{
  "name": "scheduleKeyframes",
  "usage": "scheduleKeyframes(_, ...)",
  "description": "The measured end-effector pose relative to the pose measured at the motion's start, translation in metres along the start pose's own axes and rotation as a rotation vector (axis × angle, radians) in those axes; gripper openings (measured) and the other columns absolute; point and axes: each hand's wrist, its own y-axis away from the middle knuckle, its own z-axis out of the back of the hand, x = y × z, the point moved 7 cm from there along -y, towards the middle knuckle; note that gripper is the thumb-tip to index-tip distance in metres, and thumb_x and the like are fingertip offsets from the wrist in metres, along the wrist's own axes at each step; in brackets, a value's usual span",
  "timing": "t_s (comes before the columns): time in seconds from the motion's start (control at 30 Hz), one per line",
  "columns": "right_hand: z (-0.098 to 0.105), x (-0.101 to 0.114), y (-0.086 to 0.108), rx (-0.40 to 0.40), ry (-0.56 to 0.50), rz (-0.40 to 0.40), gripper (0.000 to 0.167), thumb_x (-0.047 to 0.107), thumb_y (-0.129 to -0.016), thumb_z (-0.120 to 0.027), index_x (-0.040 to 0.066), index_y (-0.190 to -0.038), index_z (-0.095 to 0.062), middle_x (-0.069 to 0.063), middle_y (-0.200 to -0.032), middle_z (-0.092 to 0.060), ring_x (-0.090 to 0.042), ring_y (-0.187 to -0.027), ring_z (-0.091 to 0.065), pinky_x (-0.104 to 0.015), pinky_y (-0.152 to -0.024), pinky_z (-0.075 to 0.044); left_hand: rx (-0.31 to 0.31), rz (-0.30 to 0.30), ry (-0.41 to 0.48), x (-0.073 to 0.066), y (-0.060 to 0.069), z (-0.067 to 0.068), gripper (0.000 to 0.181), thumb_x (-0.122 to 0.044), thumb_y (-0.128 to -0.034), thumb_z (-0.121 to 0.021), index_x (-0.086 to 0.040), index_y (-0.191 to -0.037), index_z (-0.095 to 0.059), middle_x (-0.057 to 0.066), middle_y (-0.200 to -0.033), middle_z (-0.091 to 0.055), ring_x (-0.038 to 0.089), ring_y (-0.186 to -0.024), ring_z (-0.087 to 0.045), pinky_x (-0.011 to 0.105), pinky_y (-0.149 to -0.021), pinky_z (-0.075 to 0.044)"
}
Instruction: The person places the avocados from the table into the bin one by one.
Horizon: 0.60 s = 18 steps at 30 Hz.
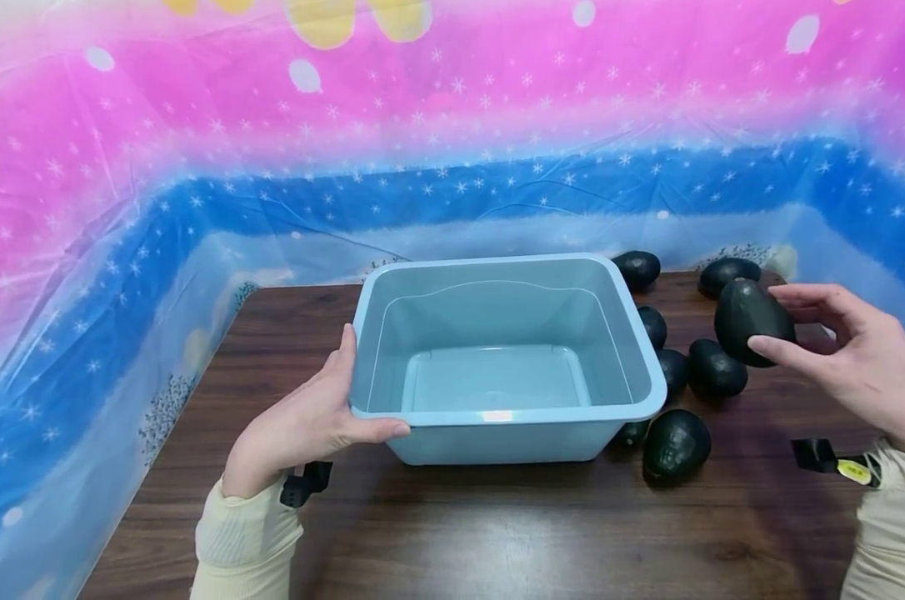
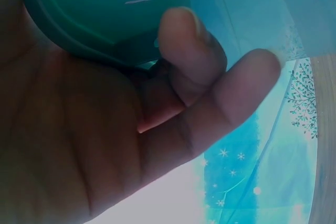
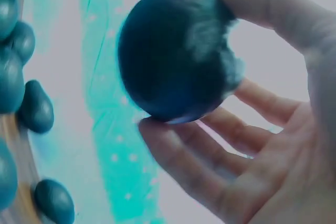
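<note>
A light blue plastic basin (image 1: 497, 444) stands on the wooden table with nothing inside it. My left hand (image 1: 306, 425) holds its left front corner, thumb on the front rim and fingers along the left side. The left wrist view shows that hand's fingers (image 2: 210, 108) bent beside the basin wall. On the right, my right hand (image 1: 865, 358) grips a dark avocado (image 1: 752, 321) between thumb and fingertips, raised above the table. In the right wrist view the held avocado (image 3: 173, 56) has fingertips below it and the thumb on its upper side.
Several more avocados lie right of the basin, one near its front right corner (image 1: 676, 446) and another at the table's back edge (image 1: 728, 276). Brown wooden table (image 1: 452, 533) spreads in front. A pink and blue patterned sheet (image 1: 437, 192) hangs behind and at both sides.
</note>
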Motion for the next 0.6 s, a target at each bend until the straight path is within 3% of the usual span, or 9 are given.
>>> scheduleKeyframes(0.13,-0.001,0.031,0.003,-0.058,-0.094,0.098,0.061,-0.006,-0.079,-0.077,0.010,-0.134,-0.058,0.001,-0.123,-0.057,0.000,-0.098,-0.059,-0.007,-0.079,-0.044,0.000,0.004,-0.008,0.001,0.000,0.000,0.134,-0.066,-0.0743,-0.072,-0.019,-0.148,0.029,0.009,-0.160,0.014,0.027,-0.146,-0.001,0.053,-0.111,-0.023)
scheduleKeyframes(0.3,-0.009,0.076,0.007,-0.064,-0.139,0.299,0.070,-0.021,-0.068,-0.076,-0.001,-0.132,-0.059,-0.014,-0.126,-0.058,-0.010,-0.106,-0.060,-0.013,-0.084,-0.046,0.000,0.018,-0.014,0.002,0.000,0.000,0.135,-0.068,-0.0727,-0.072,-0.020,-0.149,0.029,0.008,-0.159,0.015,0.026,-0.146,-0.001,0.052,-0.111,-0.022)
scheduleKeyframes(0.43,-0.022,0.112,0.013,-0.020,-0.142,0.427,0.070,-0.021,-0.067,-0.077,-0.004,-0.132,-0.057,-0.019,-0.130,-0.056,-0.015,-0.115,-0.056,-0.015,-0.088,-0.045,-0.007,0.003,-0.019,0.002,-0.001,0.000,0.135,-0.067,-0.0727,-0.072,-0.019,-0.149,0.028,0.009,-0.160,0.014,0.027,-0.146,-0.003,0.052,-0.111,-0.023)
scheduleKeyframes(0.6,-0.037,0.146,0.023,0.035,-0.179,0.527,0.056,-0.003,-0.081,-0.076,-0.007,-0.133,-0.054,-0.023,-0.134,-0.052,-0.020,-0.124,-0.050,-0.016,-0.094,-0.042,-0.011,-0.016,-0.008,0.001,0.000,0.000,0.134,-0.066,-0.0734,-0.073,-0.020,-0.149,0.027,0.007,-0.160,0.014,0.026,-0.146,-0.005,0.052,-0.110,-0.025)
